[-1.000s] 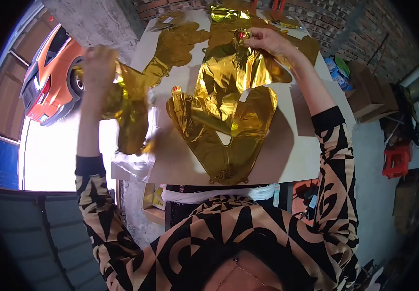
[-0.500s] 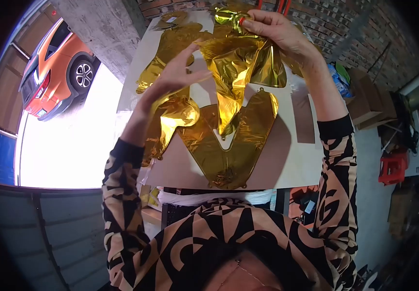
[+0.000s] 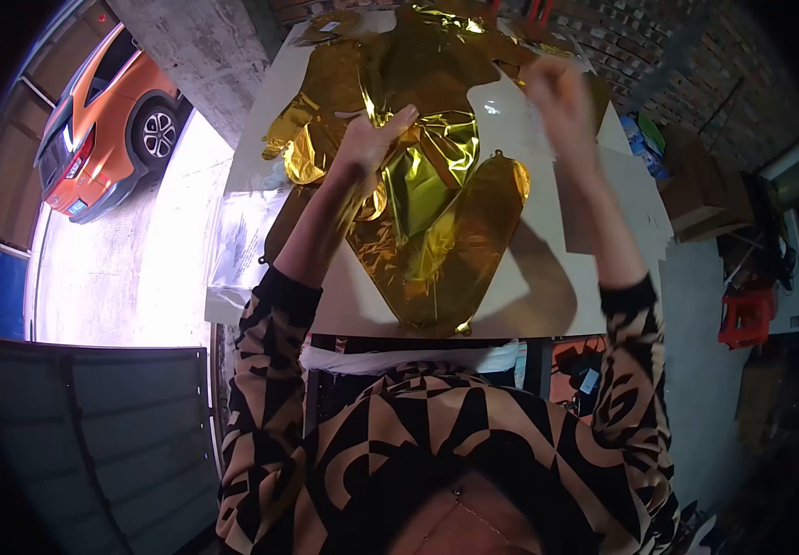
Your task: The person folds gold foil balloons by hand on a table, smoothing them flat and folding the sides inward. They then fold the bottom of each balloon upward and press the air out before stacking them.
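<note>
A crumpled gold foil balloon (image 3: 422, 166) hangs over the white table (image 3: 538, 296). My left hand (image 3: 373, 139) grips its left side, thumb up. My right hand (image 3: 557, 88) is raised to the right of the foil and blurred by motion; whether it holds anything cannot be made out. Under the held foil a flat gold V-shaped balloon (image 3: 473, 250) lies on the table, its point toward me. More gold foil balloons (image 3: 330, 79) lie at the table's far left and back.
A clear plastic bag (image 3: 242, 240) hangs off the table's left edge. A concrete pillar (image 3: 196, 46) and an orange car (image 3: 94, 129) are at the left. A brick wall (image 3: 644, 42), cardboard boxes (image 3: 700, 185) and a red stool (image 3: 746, 319) are at the right.
My left hand came in from the far left and took hold of the foil over the table. My right hand moved right, off the foil's top, and the foil now hangs lower and more spread.
</note>
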Demonstrator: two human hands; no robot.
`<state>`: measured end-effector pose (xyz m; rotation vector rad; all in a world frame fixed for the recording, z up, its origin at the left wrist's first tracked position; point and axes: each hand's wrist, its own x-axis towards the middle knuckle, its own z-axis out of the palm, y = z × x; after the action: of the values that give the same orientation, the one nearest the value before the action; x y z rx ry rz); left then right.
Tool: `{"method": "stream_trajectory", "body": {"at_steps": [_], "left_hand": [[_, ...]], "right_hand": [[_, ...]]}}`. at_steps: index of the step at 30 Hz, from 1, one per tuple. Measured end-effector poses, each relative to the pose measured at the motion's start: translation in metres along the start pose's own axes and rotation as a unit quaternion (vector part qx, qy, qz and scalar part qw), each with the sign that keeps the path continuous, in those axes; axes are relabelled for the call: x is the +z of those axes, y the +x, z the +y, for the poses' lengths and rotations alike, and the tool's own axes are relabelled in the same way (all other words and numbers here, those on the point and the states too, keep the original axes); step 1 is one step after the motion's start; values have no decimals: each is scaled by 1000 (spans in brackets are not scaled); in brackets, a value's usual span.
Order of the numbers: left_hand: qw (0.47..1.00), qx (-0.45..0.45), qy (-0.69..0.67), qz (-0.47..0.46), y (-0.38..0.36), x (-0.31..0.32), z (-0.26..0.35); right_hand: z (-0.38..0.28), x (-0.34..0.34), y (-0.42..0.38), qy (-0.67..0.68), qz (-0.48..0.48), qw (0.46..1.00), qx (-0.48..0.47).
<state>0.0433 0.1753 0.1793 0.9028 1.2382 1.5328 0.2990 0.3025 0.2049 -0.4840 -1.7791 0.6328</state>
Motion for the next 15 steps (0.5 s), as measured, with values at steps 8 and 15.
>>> {"method": "stream_trajectory", "body": {"at_steps": [8, 15], "left_hand": [[995, 63, -71, -18, 7, 7, -33], [998, -57, -25, 32, 14, -8, -47]], "right_hand": [[-34, 62, -136, 369, -79, 831, 409], [-2, 59, -160, 254, -123, 865, 416]]}}
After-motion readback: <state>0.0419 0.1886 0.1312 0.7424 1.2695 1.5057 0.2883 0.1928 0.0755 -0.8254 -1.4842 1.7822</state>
